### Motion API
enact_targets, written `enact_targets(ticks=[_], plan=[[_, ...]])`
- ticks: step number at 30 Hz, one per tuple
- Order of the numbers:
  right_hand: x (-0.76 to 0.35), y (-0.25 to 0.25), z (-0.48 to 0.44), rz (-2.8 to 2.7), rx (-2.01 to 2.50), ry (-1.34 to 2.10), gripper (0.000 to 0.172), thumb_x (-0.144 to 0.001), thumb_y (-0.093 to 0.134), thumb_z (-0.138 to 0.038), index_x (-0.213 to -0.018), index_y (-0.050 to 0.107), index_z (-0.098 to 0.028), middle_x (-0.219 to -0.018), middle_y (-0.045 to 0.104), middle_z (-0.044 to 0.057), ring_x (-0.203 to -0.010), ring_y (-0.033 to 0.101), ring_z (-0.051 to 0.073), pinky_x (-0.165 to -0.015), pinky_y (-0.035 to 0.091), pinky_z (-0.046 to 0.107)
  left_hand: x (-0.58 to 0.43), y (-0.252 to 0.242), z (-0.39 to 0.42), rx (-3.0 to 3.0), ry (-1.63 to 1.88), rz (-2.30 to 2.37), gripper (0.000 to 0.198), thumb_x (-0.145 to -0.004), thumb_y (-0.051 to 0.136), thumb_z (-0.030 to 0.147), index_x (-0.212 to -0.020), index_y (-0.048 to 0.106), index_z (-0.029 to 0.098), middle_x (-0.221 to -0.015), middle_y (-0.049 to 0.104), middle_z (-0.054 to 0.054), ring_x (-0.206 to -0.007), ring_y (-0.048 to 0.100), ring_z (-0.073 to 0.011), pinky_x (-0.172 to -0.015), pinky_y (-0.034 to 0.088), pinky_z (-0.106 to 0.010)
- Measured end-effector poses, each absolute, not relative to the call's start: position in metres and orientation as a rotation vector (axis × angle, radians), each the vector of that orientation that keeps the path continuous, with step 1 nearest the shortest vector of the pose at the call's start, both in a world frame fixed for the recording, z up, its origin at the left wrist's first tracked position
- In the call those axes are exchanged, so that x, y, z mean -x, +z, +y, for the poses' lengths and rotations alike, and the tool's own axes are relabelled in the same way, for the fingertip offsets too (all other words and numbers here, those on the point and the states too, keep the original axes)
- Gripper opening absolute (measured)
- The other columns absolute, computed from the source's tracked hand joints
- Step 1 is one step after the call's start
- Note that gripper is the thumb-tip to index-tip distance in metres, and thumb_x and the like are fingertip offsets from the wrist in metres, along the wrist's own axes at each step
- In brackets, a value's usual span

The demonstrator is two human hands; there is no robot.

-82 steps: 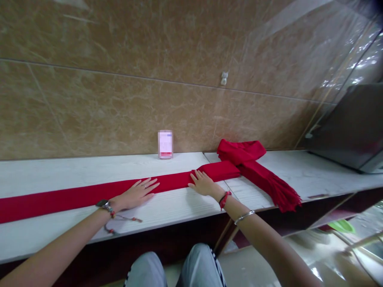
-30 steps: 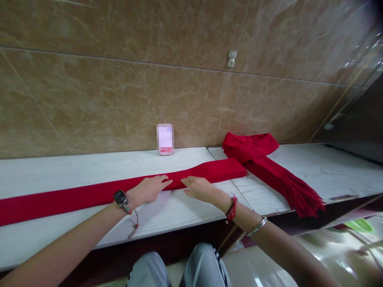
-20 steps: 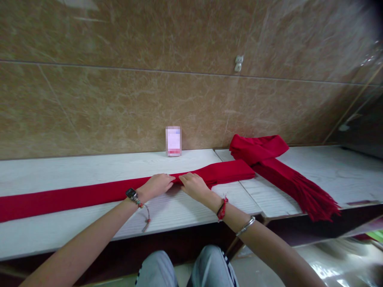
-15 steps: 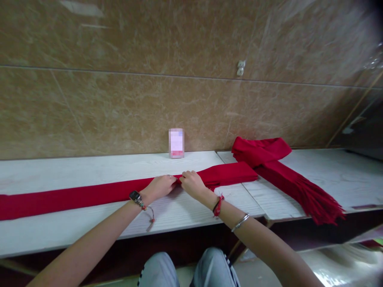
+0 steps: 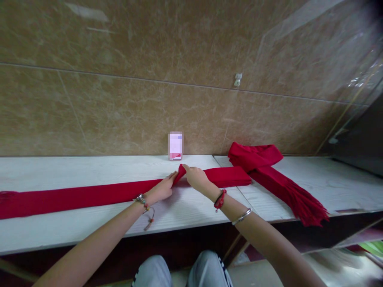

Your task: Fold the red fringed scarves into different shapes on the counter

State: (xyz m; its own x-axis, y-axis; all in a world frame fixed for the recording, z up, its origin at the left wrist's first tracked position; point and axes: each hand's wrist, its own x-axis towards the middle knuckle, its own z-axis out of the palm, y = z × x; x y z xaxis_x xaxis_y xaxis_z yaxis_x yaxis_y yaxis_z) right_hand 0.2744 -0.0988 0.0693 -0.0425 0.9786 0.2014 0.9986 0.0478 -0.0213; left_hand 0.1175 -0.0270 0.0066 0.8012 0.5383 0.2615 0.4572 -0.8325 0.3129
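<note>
A long red scarf (image 5: 89,196) lies in a narrow strip along the white tabletop. My right hand (image 5: 196,179) pinches a part of it, which rises in a small raised fold between my hands. My left hand (image 5: 163,189) grips the strip just left of that fold, fingers stretched together against the cloth. Right of my hands the strip is thicker, with stacked layers (image 5: 229,176). Beyond it lies more red scarf cloth with a fringed end (image 5: 309,209), loosely looped; whether it joins the strip I cannot tell.
Against the brown tiled wall (image 5: 119,111) leans a phone-like object with a blurred face (image 5: 176,146). A small white figure (image 5: 237,79) sits on the wall. The white tabletop (image 5: 74,229) ends in front of my knees (image 5: 154,273). A dark panel (image 5: 359,131) stands at the right.
My right hand has lifted the pinched cloth into a raised fold. My left hand has shifted slightly down and left, its fingers straighter. The view has tilted a little.
</note>
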Motion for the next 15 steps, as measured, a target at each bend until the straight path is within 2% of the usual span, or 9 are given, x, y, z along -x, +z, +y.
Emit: enact_targets(ticks=[3,6,8,11,15], plan=[[-0.291,0.083,-0.094,-2.043,2.030,-0.135,0.050,-0.085,0.031,-0.009,-0.135,0.032,-0.015,-0.096,0.067,0.015,-0.087,0.064,0.023,-0.070,0.047,0.029,-0.139,0.010,-0.030,-2.653,0.734,0.773,0.078,-0.069,0.038,-0.001,-0.142,0.015,0.013,-0.146,0.022,-0.013,-0.133,0.023,-0.0227,-0.109,0.023,-0.043],[-0.317,0.096,-0.087,-1.864,1.920,-0.049,0.052,-0.082,0.030,-0.008,-0.134,0.037,-0.015,-0.099,0.067,0.013,-0.086,0.064,0.021,-0.074,0.047,0.029,-0.168,0.017,-0.033,-2.596,0.925,0.692,0.079,-0.069,0.039,0.000,-0.142,0.013,0.014,-0.147,0.020,-0.014,-0.133,0.022,-0.0245,-0.109,0.024,-0.045],[-0.339,0.105,-0.084,-1.681,1.812,0.086,0.057,-0.079,0.027,-0.006,-0.134,0.037,-0.016,-0.099,0.067,0.010,-0.078,0.065,0.018,-0.072,0.050,0.029,-0.190,0.025,-0.034,-2.587,0.976,0.634,0.081,-0.066,0.038,-0.002,-0.142,0.014,0.015,-0.147,0.020,-0.013,-0.133,0.022,-0.0245,-0.108,0.024,-0.045],[-0.380,0.113,-0.084,-1.404,1.611,0.316,0.067,-0.073,0.022,-0.005,-0.139,0.025,-0.018,-0.092,0.068,0.006,-0.067,0.065,0.015,-0.064,0.054,0.030,-0.226,0.041,-0.036,-2.602,1.021,0.557,0.083,-0.062,0.035,-0.006,-0.141,0.019,0.013,-0.146,0.022,-0.012,-0.132,0.024,-0.0232,-0.108,0.026,-0.042],[-0.445,0.099,-0.097,-1.243,1.431,0.361,0.076,-0.069,0.020,-0.006,-0.143,0.009,-0.018,-0.099,0.066,0.007,-0.073,0.066,0.015,-0.067,0.055,0.033,-0.275,0.056,-0.043,-2.623,1.030,0.548,0.074,-0.067,0.036,-0.005,-0.138,0.026,0.012,-0.145,0.025,-0.012,-0.132,0.025,-0.0214,-0.109,0.026,-0.038]])
